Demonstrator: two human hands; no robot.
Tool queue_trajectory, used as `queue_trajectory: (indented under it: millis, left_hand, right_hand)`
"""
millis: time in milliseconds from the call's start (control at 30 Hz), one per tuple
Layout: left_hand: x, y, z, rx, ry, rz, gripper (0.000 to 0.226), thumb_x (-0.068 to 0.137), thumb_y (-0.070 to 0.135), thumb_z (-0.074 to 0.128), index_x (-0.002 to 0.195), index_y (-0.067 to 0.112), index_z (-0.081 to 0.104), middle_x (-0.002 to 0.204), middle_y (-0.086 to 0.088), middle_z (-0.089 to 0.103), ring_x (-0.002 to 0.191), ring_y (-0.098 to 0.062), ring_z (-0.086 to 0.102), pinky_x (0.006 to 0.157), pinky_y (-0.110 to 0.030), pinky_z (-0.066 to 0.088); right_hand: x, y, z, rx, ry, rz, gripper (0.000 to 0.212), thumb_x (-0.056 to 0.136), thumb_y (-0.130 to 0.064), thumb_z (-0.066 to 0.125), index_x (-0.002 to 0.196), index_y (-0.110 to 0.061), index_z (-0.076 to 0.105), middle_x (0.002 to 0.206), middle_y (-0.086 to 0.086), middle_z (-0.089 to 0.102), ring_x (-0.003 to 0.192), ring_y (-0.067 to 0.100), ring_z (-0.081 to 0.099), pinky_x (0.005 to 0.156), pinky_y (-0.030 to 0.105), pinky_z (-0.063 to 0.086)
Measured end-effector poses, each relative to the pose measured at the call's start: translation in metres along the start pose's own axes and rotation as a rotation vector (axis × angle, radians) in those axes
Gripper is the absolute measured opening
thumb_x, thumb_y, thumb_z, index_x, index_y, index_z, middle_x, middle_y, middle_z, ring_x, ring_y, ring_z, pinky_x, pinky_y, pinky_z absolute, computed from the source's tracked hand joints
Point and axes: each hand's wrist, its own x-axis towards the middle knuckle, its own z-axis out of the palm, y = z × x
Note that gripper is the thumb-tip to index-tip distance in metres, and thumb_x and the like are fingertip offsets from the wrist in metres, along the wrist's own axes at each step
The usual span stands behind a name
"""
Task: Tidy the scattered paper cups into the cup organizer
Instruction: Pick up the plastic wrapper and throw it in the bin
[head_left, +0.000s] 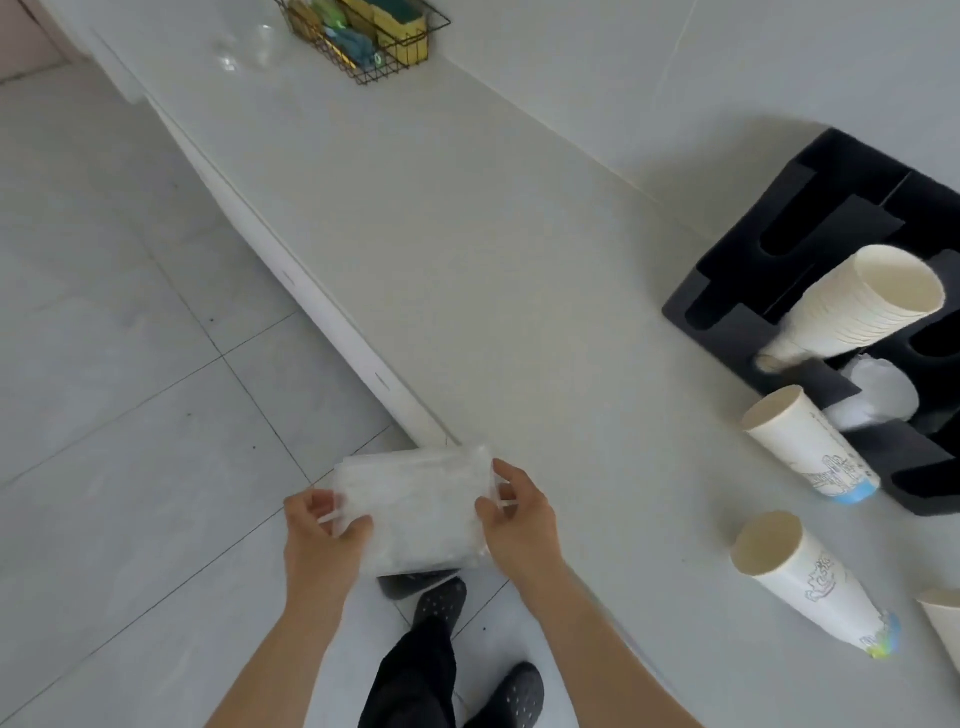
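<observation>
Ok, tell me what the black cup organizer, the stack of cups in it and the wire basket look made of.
Black cup organizer: likely matte foam or soft plastic; dull surface without glare, thick cut-out walls.
Cream stack of nested cups: paper, matte, with thin rolled rims showing as ridges.
Dark wire basket: thin metal wire, probably coated; open grid you can see through.

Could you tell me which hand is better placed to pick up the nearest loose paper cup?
Probably the right hand: the cups lie on its side, though both hands now hold the plastic wrapper.
</observation>
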Motion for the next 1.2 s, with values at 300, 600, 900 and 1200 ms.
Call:
queue_trajectory:
  millis: [300, 600, 900, 1200]
  left_hand:
    - [0.051, -0.085, -0.018, 0.066, 0.084, -0.149, 0.045, 0.083, 0.007, 0.074, 0.110, 0.023, 0.041, 0.121, 0.004, 0.059, 0.108, -0.020, 0.056, 0.070, -0.035, 0.049]
    - [0.108, -0.183, 0.025, 0.226, -0.115, -0.242, 0.029, 0.091, 0.018, 0.068, 0.116, 0.025, 0.054, 0.113, 0.018, 0.059, 0.111, -0.015, 0.055, 0.090, -0.035, 0.047]
    - [0.148, -0.252, 0.052, 0.268, -0.255, -0.323, 0.041, 0.092, 0.024, 0.069, 0.130, 0.025, 0.052, 0.132, 0.008, 0.055, 0.120, -0.014, 0.053, 0.092, -0.027, 0.041]
    - [0.173, -0.278, 0.058, 0.517, -0.383, -0.320, 0.061, 0.091, 0.055, 0.060, 0.146, 0.042, 0.037, 0.162, -0.006, 0.023, 0.150, -0.025, 0.025, 0.116, -0.049, 0.032]
  right_hand:
    - [0.035, 0.051, 0.073, -0.246, -0.112, 0.044, 0.048, 0.096, -0.007, 0.058, 0.136, -0.034, 0.055, 0.099, -0.020, 0.060, 0.092, 0.005, 0.065, 0.082, 0.035, 0.063]
    - [0.114, 0.143, 0.119, -0.367, -0.032, 0.301, 0.026, 0.096, -0.014, 0.063, 0.119, -0.025, 0.057, 0.116, 0.001, 0.065, 0.099, 0.022, 0.066, 0.090, 0.043, 0.059]
    - [0.167, 0.201, 0.153, -0.413, -0.064, 0.361, 0.038, 0.099, -0.026, 0.061, 0.137, -0.023, 0.056, 0.129, 0.001, 0.061, 0.113, 0.023, 0.061, 0.101, 0.044, 0.054]
    - [0.180, 0.213, 0.158, -0.599, -0.153, 0.255, 0.064, 0.099, -0.049, 0.056, 0.156, -0.025, 0.038, 0.161, 0.003, 0.038, 0.146, 0.026, 0.040, 0.118, 0.046, 0.038]
